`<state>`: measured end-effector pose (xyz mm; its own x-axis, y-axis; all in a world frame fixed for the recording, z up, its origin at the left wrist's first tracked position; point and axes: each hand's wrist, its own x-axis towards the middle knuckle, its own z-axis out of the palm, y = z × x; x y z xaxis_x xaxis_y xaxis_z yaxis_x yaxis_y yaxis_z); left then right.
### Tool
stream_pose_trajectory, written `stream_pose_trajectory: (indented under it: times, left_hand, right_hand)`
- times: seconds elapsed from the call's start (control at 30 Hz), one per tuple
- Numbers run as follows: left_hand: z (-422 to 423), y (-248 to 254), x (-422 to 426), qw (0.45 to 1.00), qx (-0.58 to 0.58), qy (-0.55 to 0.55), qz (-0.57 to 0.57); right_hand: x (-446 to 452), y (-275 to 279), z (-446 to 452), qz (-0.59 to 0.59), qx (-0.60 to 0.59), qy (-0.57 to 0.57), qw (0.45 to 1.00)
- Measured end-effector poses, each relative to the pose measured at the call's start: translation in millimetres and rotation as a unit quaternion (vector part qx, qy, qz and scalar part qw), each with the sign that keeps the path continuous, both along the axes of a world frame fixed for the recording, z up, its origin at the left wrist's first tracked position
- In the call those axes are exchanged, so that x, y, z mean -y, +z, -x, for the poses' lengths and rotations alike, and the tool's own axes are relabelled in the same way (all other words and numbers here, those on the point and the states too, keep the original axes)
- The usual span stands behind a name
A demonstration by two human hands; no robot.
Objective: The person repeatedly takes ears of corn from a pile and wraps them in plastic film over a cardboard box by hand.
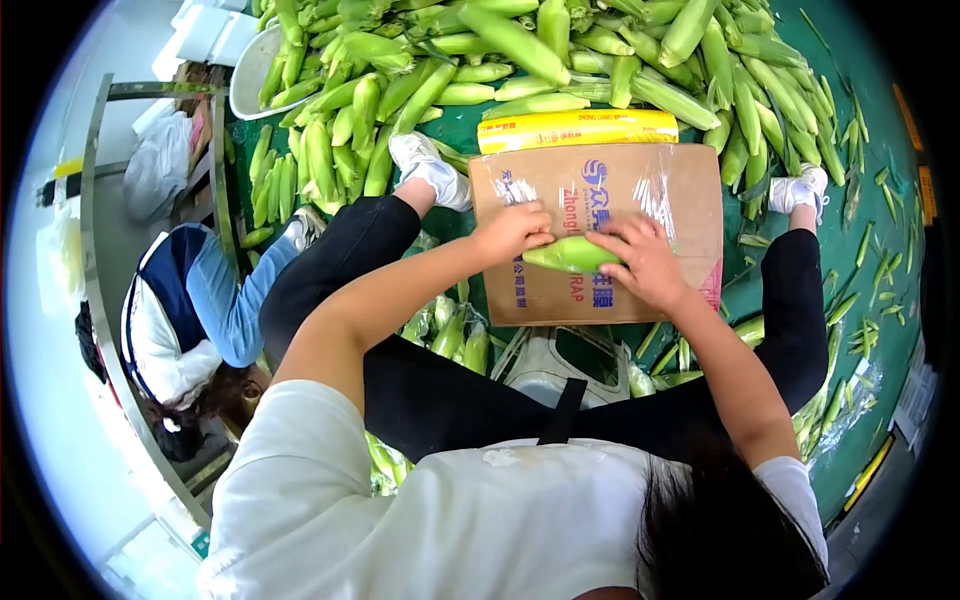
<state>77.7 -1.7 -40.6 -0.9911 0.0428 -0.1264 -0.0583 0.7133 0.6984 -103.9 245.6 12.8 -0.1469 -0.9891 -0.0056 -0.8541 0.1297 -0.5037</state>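
Note:
An ear of corn in its green husk lies crosswise just above a brown cardboard box with blue and red print. My left hand is closed at the corn's left end, its fingers curled together. Around the right end, my right hand grips with thumb and fingers, slightly smeared by motion. Shiny clear film seems to cover part of the box top. Along the box's far edge runs a yellow printed strip.
A large heap of husked-green corn spreads beyond the box, beside a white basin. Bagged corn and a whitish plastic stool are between my legs. Another person sits at left near a metal frame. Loose husk strips litter the green floor.

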Motion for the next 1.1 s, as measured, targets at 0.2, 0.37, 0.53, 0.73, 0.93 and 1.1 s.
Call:
stream_pose_trajectory:
  times: [0.2,0.37,0.53,0.73,0.93,1.1]
  left_hand:
    - [86,82,76,0.972,0.152,0.172,0.052]
    - [133,106,82,0.988,0.037,0.152,0.019]
    - [157,10,9,0.996,-0.035,-0.060,0.054]
    - [131,13,-47,0.952,-0.085,-0.153,0.251]
    - [94,9,-97,0.937,-0.075,-0.124,0.316]
    - [15,25,-208,0.961,-0.024,-0.242,0.132]
  right_hand:
    - [93,-9,68,0.027,-0.057,-0.017,0.998]
    - [109,-20,28,-0.002,-0.050,-0.055,0.997]
    - [109,21,24,-0.259,0.098,-0.047,0.960]
    - [54,-3,-9,-0.530,0.538,0.263,0.600]
    - [-57,93,-58,-0.483,0.749,0.142,0.430]
    - [-129,109,-24,-0.139,0.884,-0.197,0.400]
